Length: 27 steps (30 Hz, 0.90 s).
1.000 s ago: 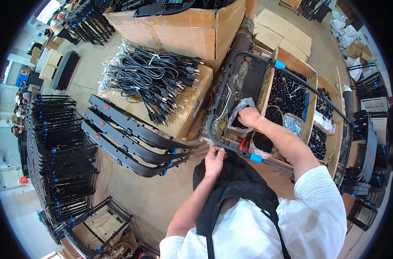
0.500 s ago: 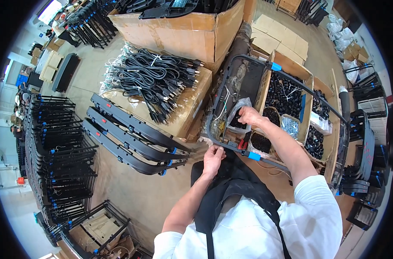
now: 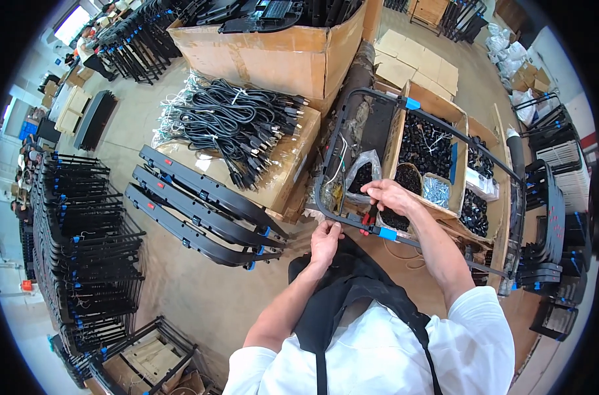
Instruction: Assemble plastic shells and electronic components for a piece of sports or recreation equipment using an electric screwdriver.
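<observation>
A black tubular metal frame with blue tape marks lies across open cardboard boxes in front of me. My left hand is closed on the frame's near bar at its left corner. My right hand grips a red-handled tool, its tip pointing down at the same bar beside a blue tape mark. A clear plastic bag of black parts sits just beyond my hands, inside the frame. I wear a black apron over a white shirt.
Cardboard boxes of small black parts and a bag of silver screws lie under the frame. Bundled black cables rest on a box to the left, with black curved bars on the floor. Stacked black frames stand far left.
My right hand has come a little nearer and lower with the tool, down toward the frame's near bar. My left hand has stayed at the bar.
</observation>
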Motion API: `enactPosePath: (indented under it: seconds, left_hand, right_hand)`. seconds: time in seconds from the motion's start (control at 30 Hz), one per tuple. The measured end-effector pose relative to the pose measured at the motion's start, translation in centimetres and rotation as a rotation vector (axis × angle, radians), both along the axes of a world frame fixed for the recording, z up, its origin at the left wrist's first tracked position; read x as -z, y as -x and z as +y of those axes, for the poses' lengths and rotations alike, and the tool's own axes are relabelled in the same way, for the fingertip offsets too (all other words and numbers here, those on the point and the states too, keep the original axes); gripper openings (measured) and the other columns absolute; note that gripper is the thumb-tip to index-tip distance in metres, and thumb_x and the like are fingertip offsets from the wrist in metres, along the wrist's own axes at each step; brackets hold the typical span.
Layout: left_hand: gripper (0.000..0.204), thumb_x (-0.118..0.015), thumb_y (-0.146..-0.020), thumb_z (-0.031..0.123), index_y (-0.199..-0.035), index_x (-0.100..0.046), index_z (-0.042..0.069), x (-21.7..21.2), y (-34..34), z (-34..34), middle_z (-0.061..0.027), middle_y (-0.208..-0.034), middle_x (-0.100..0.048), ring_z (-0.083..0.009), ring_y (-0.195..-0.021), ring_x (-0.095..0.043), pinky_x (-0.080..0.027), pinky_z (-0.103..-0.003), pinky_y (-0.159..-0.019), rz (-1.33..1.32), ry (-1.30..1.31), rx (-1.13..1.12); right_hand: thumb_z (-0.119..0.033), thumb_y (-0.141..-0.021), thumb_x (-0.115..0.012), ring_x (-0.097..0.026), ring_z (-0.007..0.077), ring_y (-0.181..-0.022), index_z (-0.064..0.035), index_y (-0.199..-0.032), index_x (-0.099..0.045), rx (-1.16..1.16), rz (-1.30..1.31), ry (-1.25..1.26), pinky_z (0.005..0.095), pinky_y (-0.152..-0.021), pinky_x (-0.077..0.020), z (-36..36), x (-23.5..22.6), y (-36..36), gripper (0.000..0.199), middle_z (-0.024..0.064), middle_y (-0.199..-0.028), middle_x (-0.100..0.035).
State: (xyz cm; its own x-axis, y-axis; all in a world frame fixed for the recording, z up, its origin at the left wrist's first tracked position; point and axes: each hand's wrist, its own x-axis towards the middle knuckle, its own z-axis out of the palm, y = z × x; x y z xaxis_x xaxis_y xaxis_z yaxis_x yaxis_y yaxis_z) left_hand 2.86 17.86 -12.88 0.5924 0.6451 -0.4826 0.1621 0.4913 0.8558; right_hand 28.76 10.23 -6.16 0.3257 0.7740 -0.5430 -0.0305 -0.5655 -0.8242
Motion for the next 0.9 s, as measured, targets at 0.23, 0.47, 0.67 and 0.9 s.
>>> enactPosePath:
  seconds: [0.23, 0.47, 0.67, 0.9]
  left_hand:
    - [0.020, -0.065, -0.102, 0.019, -0.095, -0.066, 0.000, -0.6, 0.5, 0.7, -0.0038, -0.085, -0.068, -0.0124, -0.074, -0.065, -0.053, -0.029, -0.072, 0.036, 0.003, 0.005]
    - [0.016, -0.066, -0.103, 0.018, -0.098, -0.067, 0.003, 0.5, 0.5, 1.0, -0.0030, -0.084, -0.068, -0.0109, -0.070, -0.063, -0.049, -0.026, -0.064, -0.003, 0.006, 0.036]
    - [0.016, -0.067, -0.102, 0.019, -0.098, -0.068, 0.004, -0.5, 0.9, 1.7, -0.0024, -0.086, -0.068, -0.0105, -0.069, -0.063, -0.048, -0.026, -0.063, 0.016, 0.079, 0.050]
    - [0.018, -0.068, -0.100, 0.020, -0.098, -0.068, 0.002, -2.0, 1.2, 2.4, -0.0020, -0.084, -0.067, -0.0102, -0.067, -0.062, -0.049, -0.027, -0.060, 0.104, 0.040, 0.115]
  right_hand:
    - [-0.043, -0.105, -0.063, -0.056, 0.0064, -0.062, -0.0033, -0.104, -0.062, 0.306, 0.264, -0.051, 0.0209, -0.047, -0.0398, -3.4, -5.3, 6.2, 0.040, -0.0007, -0.077, -0.057]
    - [-0.026, -0.105, -0.064, -0.073, 0.0140, -0.081, 0.0007, -0.124, -0.062, 0.319, 0.336, -0.223, 0.0219, -0.056, -0.0529, -7.9, -5.0, 11.0, 0.033, 0.0074, -0.096, -0.070]
    - [-0.028, -0.106, -0.064, -0.075, 0.0167, -0.088, -0.0033, -0.119, -0.062, 0.514, 0.523, -0.086, 0.0248, -0.063, -0.0570, -10.1, -1.6, 15.9, 0.028, 0.0102, -0.101, -0.074]
    - [-0.022, -0.104, -0.067, -0.068, 0.0138, -0.086, -0.0076, -0.117, -0.066, 0.811, 0.718, -0.137, 0.0276, -0.068, -0.0531, -6.8, 6.8, 17.9, 0.020, 0.0041, -0.103, -0.072]
